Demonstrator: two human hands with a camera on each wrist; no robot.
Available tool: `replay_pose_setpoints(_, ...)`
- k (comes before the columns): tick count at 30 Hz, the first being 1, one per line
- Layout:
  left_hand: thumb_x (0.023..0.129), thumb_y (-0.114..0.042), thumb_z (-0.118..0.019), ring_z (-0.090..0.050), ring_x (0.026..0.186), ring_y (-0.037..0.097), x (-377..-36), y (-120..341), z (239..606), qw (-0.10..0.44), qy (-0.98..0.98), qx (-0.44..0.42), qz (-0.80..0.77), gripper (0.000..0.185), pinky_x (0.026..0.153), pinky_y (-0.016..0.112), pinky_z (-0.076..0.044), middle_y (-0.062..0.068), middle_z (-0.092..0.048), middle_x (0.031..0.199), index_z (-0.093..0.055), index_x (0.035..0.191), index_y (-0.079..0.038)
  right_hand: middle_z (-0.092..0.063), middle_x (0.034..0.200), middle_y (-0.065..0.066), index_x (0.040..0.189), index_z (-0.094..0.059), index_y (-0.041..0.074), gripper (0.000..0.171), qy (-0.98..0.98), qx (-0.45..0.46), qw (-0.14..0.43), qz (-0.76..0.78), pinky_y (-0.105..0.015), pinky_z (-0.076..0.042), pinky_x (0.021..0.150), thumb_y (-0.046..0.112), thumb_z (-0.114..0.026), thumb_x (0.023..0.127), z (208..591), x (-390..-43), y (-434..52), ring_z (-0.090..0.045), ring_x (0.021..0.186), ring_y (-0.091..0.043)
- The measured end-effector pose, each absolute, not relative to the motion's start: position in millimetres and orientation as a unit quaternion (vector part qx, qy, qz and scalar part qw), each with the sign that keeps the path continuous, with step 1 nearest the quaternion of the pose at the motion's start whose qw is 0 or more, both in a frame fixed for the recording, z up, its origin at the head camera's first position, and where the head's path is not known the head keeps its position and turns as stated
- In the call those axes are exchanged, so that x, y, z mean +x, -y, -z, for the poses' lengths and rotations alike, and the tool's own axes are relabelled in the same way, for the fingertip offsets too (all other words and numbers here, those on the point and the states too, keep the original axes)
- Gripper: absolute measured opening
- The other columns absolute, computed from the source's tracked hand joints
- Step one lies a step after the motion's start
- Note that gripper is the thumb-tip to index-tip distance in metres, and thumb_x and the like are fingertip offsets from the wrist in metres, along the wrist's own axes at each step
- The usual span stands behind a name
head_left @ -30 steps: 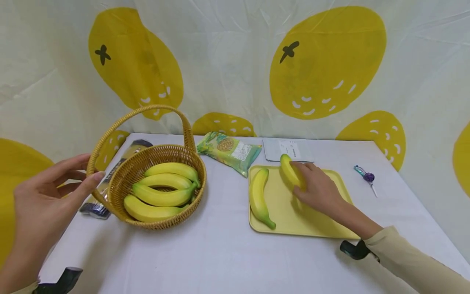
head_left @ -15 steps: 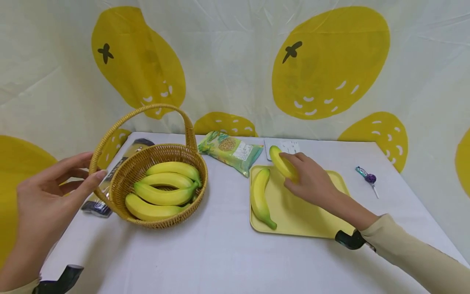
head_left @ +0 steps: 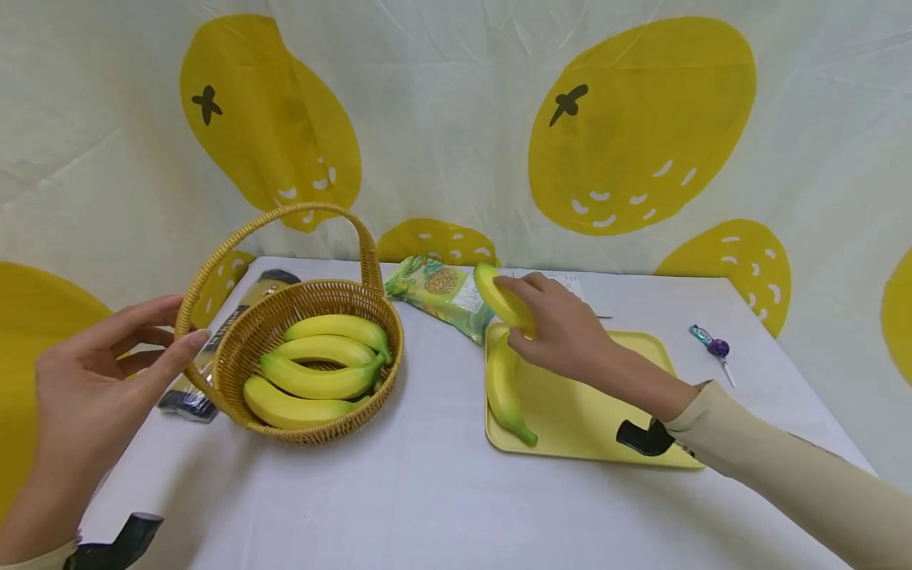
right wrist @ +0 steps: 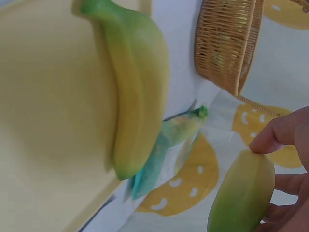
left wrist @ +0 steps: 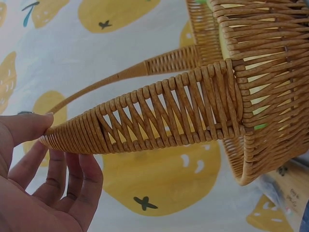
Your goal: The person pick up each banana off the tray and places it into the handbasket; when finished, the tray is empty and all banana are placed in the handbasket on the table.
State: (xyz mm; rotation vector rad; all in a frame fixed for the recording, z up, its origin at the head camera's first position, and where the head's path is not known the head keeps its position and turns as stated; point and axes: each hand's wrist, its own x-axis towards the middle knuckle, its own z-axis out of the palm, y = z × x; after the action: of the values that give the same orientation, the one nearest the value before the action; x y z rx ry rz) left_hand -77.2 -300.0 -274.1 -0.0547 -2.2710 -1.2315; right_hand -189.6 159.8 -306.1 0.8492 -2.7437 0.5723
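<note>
Right hand [head_left: 563,332] gripping banana [head_left: 502,299] above tray [head_left: 606,427], left hand [head_left: 93,380] touching basket [head_left: 235,356]

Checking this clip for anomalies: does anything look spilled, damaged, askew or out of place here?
Nothing stands out. The basket stands upright with four bananas inside, one banana lies on the tray, and the right hand holds another banana above it. No spill or damage shows.
</note>
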Motion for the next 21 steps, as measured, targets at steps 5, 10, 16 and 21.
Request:
replay_pose_setpoints(5, 0.085, 0.010, -0.084, -0.065, 0.090, 0.015, -76, 300, 275, 0.275, 0.847, -0.019, 0.456, 0.051, 0.081, 0.011, -0.055, 0.000, -0.072, 0.119, -0.073, 0.133, -0.002, -0.062, 0.122, -0.010, 0.151, -0.058, 0.012, 0.066, 0.926, 0.306, 0.102, -0.195, -0.041, -0.053, 0.065, 0.011, -0.067, 0.086, 298, -191, -142, -0.060, 0.100, -0.026)
replay_pose_setpoints(10, 0.086, 0.009, -0.084, -0.065, 0.090, 0.015, -76, 300, 275, 0.274, 0.848, -0.020, 0.454, 0.049, 0.081, 0.010, -0.054, 0.000, -0.072, 0.118, -0.073, 0.133, -0.002, -0.062, 0.123, -0.010, 0.151, -0.058, 0.012, 0.065, 0.923, 0.322, 0.097, -0.188, -0.039, -0.054, 0.067, 0.012, -0.069, 0.087, 291, -190, -126, -0.058, 0.100, -0.025)
replay_pose_setpoints(16, 0.086, 0.009, -0.083, -0.065, 0.090, 0.015, -76, 300, 274, 0.276, 0.846, -0.018, 0.457, 0.048, 0.081, 0.010, -0.055, 0.001, -0.072, 0.117, -0.073, 0.132, 0.000, -0.061, 0.125, -0.010, 0.150, -0.058, 0.012, 0.065, 0.916, 0.345, 0.088, -0.186, -0.036, -0.052, 0.061, 0.010, -0.068, 0.087, 284, -191, -105, -0.057, 0.095, -0.024)
replay_pose_setpoints(21, 0.085, 0.010, -0.084, -0.065, 0.090, 0.016, -77, 299, 274, 0.275, 0.845, -0.020, 0.458, 0.048, 0.081, 0.011, -0.055, 0.001, -0.072, 0.118, -0.073, 0.131, 0.000, -0.060, 0.127, -0.009, 0.152, -0.058, 0.014, 0.065, 0.914, 0.355, 0.072, -0.185, -0.035, -0.051, 0.061, 0.010, -0.066, 0.087, 280, -192, -88, -0.056, 0.096, -0.023)
